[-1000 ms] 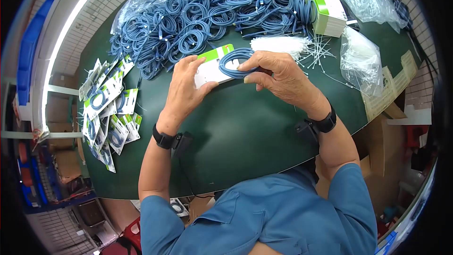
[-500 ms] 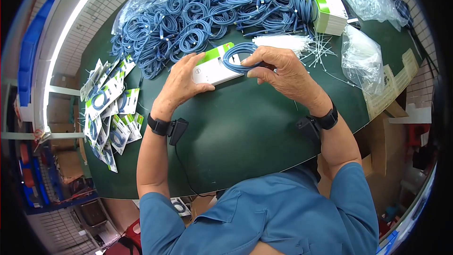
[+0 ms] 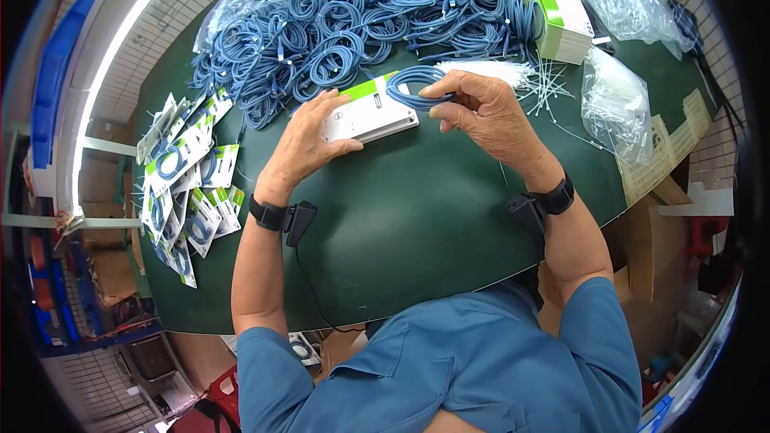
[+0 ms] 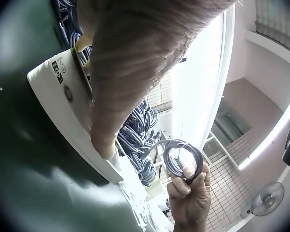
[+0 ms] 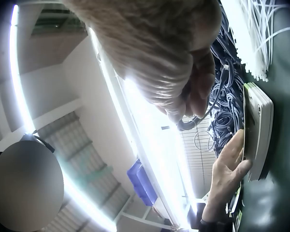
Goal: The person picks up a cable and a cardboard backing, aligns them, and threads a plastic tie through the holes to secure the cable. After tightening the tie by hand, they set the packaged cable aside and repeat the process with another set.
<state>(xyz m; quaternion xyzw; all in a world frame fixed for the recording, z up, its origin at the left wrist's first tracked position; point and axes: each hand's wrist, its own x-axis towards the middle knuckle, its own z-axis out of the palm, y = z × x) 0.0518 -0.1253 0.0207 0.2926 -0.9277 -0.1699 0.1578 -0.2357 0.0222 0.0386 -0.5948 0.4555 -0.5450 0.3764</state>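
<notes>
A: Head view: what is held?
B: A round coil of slim blue cable [image 3: 395, 85], pinched between the right hand's [image 3: 496, 116] thumb and fingers. It reaches left over a stack of flat white cards with green ends [image 3: 353, 119], its long axis roughly side to side.
A: And the stack?
B: Between the green tabletop's [image 3: 401, 224] near edge and a blue cable pile [image 3: 329, 32]; its long axis slants from lower left to upper right. The left hand [image 3: 305, 140] grips its left end.
A: Left wrist view?
B: Left thumb against the stack; the coil upright, one end sticking out.
A: Right wrist view?
B: Layered card edges; coil mostly hidden.
</notes>
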